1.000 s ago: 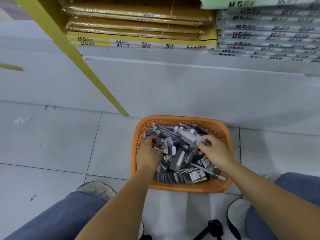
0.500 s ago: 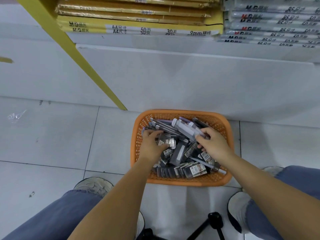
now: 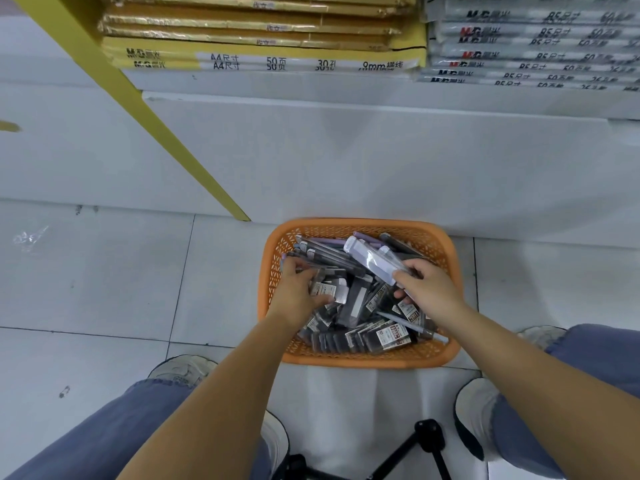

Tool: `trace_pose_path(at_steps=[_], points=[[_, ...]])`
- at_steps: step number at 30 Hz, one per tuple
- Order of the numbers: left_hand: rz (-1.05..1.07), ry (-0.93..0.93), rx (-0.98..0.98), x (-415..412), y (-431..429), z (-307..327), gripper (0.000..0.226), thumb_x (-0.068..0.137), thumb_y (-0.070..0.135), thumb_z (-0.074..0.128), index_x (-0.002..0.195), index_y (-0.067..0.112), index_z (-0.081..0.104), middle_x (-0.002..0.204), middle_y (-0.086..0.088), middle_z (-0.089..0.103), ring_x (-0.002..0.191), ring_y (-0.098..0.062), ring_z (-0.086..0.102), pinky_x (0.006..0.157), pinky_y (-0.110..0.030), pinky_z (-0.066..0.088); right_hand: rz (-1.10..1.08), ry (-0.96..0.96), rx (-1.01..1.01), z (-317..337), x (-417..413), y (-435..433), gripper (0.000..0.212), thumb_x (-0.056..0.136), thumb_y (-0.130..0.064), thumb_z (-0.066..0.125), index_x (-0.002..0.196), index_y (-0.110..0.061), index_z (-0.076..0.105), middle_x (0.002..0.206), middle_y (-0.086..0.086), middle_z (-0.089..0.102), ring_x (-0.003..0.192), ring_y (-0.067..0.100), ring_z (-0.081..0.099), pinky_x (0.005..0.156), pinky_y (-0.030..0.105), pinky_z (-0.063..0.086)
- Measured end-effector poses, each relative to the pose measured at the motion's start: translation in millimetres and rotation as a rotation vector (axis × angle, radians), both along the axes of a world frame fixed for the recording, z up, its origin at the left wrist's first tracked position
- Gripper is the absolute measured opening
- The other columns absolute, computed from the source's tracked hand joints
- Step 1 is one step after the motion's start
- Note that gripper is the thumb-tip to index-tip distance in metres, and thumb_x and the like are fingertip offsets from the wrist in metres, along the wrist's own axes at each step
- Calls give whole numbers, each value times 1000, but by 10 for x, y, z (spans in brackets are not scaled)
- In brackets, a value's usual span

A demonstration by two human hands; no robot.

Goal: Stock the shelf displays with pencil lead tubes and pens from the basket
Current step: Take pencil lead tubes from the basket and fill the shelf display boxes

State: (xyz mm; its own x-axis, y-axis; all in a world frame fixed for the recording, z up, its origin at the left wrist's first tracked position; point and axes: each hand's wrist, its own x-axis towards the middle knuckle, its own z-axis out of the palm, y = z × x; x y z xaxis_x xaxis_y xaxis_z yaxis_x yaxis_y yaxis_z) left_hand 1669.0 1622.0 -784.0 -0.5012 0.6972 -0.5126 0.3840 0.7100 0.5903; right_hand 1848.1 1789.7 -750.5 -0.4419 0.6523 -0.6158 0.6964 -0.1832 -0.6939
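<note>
Basket [image 3: 363,362] on floor [image 3: 104,289], 6 o'clock. Right grip [image 3: 429,292] pinches pale pen pack [image 3: 372,261] by near end; left grip [image 3: 301,289] curls around lead tubes [image 3: 325,291] at basket's 9 o'clock. Better lift straight up, not drag neighbours.

Reads "M&G", "A4尺寸", "50页", "30孔" and "9mm横线" along the edge of the yellow paper packs [image 3: 263,60], and "M&G" with "B5尺寸" on the grey packs [image 3: 533,32] beside them (labels on the tubes [image 3: 391,336] in the basket [image 3: 446,355] too small to make out).
</note>
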Motion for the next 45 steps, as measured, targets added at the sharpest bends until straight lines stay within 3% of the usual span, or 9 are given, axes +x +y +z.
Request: trace_pose_path(at_steps=[8, 14, 19, 24, 26, 30, 34, 40, 45], points=[[-9, 42, 68, 6, -87, -44, 57, 82, 23, 82, 133, 11, 59, 131, 5, 36, 107, -11, 49, 101, -16, 34, -2, -15, -37, 9, -48, -14, 11, 93, -23, 59, 102, -23, 64, 86, -1, 71, 77, 16, 71, 66, 29, 58], [-27, 225, 74, 46, -28, 84, 41, 95, 41, 64, 129, 20, 62, 126, -2, 64, 123, -22, 50, 115, -34, 30, 5, 13, -24, 169, -69, 3, 15, 93, -26, 59, 108, -26, 62, 88, -3, 72, 70, 7, 70, 55, 18, 51], [449, -310, 266, 84, 83, 489, 18, 100, 31, 60, 112, 21, 70, 82, 8, 77, 79, -13, 74, 62, -15, 52, -44, 162, -49, 545, -138, 4, 16, 92, -22, 63, 108, -23, 65, 87, 0, 73, 69, 14, 73, 58, 25, 56], [676, -801, 613, 201, 238, 1182, 22, 92, 35, 71, 107, 20, 76, 103, -17, 76, 87, -28, 72, 87, -47, 59, -8, 375, -87, 1153, -153, -163, 10, 90, -30, 67, 96, -37, 72, 86, 0, 75, 74, 32, 73, 67, 45, 60], [664, -849, 695, 245, 267, 1471, 31, 83, 38, 75, 109, 22, 76, 105, -11, 77, 90, -23, 74, 80, -39, 61, 49, 391, -39, 1374, -144, -291, 9, 90, -34, 66, 96, -38, 71, 86, 1, 75, 75, 29, 73, 70, 46, 60], [644, -834, 744, 265, 223, 2039, 59, 73, 32, 81, 124, 7, 64, 107, -6, 78, 91, -19, 76, 67, -33, 60, 199, 388, 34, 1836, -123, -489, 16, 88, -37, 67, 104, -37, 67, 86, -1, 75, 77, 22, 74, 77, 43, 60], [586, -731, 798, 156, 126, 2618, 26, 89, 23, 73, 112, 10, 71, 102, -4, 79, 89, -19, 76, 66, -33, 60, 257, 460, 28, 2444, -150, -399, 17, 94, -26, 62, 108, -22, 70, 89, 8, 75, 83, 31, 72, 86, 45, 54], [559, -594, 900, -76, 32, 3429, 22, 93, 15, 70, 114, 19, 67, 103, -4, 79, 89, -20, 76, 71, -34, 61, 394, 532, 236, 3362, -312, -268, 18, 97, -24, 57, 100, -24, 74, 85, -5, 75, 73, 8, 67, 66, 22, 47], [583, -478, 991, -224, 20, 3842, 32, 90, 17, 73, 119, 26, 63, 108, -3, 76, 102, -25, 71, 92, -48, 58, 361, 668, 375, 3780, -495, -149, 24, 93, -16, 64, 107, -35, 64, 84, -4, 74, 67, 12, 64, 52, 13, 44]])
